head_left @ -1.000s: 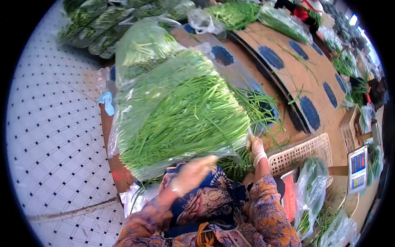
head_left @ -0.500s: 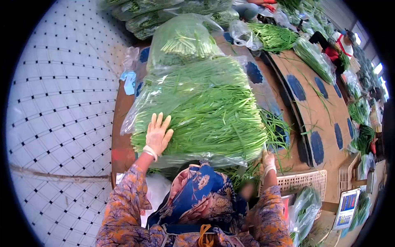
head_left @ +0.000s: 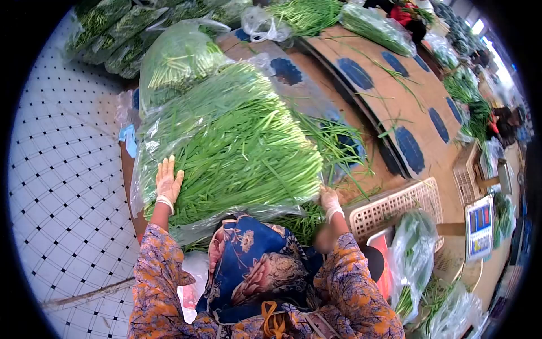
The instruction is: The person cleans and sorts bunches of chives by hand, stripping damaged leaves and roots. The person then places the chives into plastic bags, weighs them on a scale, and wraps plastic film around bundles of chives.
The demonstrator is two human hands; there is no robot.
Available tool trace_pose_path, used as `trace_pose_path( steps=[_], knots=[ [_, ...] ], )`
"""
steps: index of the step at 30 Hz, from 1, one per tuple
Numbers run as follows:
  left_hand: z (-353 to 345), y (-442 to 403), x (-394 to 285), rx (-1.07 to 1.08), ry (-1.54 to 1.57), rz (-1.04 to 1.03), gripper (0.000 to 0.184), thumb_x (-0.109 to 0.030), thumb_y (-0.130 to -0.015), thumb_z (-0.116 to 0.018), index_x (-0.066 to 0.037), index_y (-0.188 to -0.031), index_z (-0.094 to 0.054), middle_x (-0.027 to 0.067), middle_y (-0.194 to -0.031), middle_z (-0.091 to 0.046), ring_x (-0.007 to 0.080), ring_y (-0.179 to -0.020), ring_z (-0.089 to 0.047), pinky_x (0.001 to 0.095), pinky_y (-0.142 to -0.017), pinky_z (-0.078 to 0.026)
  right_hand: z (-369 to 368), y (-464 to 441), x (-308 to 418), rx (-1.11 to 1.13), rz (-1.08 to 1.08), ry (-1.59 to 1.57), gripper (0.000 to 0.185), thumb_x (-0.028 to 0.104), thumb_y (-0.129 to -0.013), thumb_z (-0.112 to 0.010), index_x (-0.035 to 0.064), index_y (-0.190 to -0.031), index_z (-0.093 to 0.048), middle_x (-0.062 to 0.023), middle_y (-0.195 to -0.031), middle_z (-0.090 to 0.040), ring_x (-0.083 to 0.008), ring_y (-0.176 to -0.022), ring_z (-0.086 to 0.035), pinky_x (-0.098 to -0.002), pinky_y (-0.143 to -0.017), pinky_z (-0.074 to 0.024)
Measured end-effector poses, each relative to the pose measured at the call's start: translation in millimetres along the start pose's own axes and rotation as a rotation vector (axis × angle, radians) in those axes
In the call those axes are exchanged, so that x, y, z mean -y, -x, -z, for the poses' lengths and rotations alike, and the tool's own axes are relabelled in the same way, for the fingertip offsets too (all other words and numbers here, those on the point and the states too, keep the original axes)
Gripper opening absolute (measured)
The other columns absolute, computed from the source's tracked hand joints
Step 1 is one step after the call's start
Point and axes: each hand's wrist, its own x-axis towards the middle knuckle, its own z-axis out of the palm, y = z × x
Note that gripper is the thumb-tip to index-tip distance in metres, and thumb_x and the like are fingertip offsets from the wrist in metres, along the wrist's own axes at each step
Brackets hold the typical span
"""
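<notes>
A wide, flat pile of garlic chives (head_left: 237,152) lies in front of me, pale cut ends toward the right. Clear plastic bag film (head_left: 197,230) shows under its near edge and over its far left part. My left hand (head_left: 167,183), in a pale glove, rests open with fingers spread on the pile's left side. At the near right corner, my right hand (head_left: 329,201), gloved too, is closed with its fingertips at the bag's edge; the exact grip is partly hidden. Loose chives (head_left: 339,138) are scattered just right of the pile.
Behind the pile stands a filled bag of chives (head_left: 180,62), with more stacked bags (head_left: 121,34) beyond. A plastic crate (head_left: 395,209) and a display screen (head_left: 480,229) are at my right. A board with blue patches (head_left: 372,85) runs along the right. Other people are at the far right.
The view has swung right, so the pile and both hands appear further left and the pile looks more tilted. My left hand stays spread on the chives; my right stays at the corner.
</notes>
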Motion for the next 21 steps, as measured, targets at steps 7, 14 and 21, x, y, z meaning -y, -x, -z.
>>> trace_pose_path(
  steps=[7, 14, 21],
  knots=[
    [54.0, 49.0, -91.8, -0.286, -0.013, -0.096, 0.053, -0.030, -0.077, -0.056, -0.009, -0.125, -0.044, 0.0193, -0.136, -0.032, 0.0384, -0.127, -0.024, 0.0425, -0.104, -0.021, 14.7, 50.4, 41.2, -0.304, 0.306, 0.097, 0.036, 0.016, -0.075, -0.063, -0.0023, -0.104, -0.052, -0.0188, -0.098, -0.058, -0.0320, -0.089, -0.055, -0.0356, -0.081, -0.0423],
    [88.9, 155.7, -270.2, 0.154, 0.818, -0.703, 0.036, -0.014, -0.077, -0.052, -0.007, -0.112, -0.055, 0.0158, -0.122, -0.049, 0.0299, -0.120, -0.040, 0.0373, -0.104, -0.026, 37.8, 80.2, 148.0, -0.265, 1.080, 0.935, 0.050, 0.000, -0.069, -0.051, 0.0078, -0.119, -0.045, -0.0132, -0.123, -0.048, -0.0289, -0.116, -0.043, -0.0366, -0.094, -0.0384],
    [-36.3, 190.4, -278.6, 0.969, 0.532, -0.399, 0.035, -0.024, -0.085, -0.047, -0.004, -0.113, -0.054, 0.0164, -0.110, -0.057, 0.0294, -0.101, -0.054, 0.0349, -0.086, -0.042, -4.3, 43.6, 167.4, -0.011, 0.914, 1.467, 0.050, 0.008, -0.082, -0.041, 0.0142, -0.131, -0.034, -0.0072, -0.138, -0.033, -0.0231, -0.127, -0.033, -0.0349, -0.098, -0.0320]
  ],
)
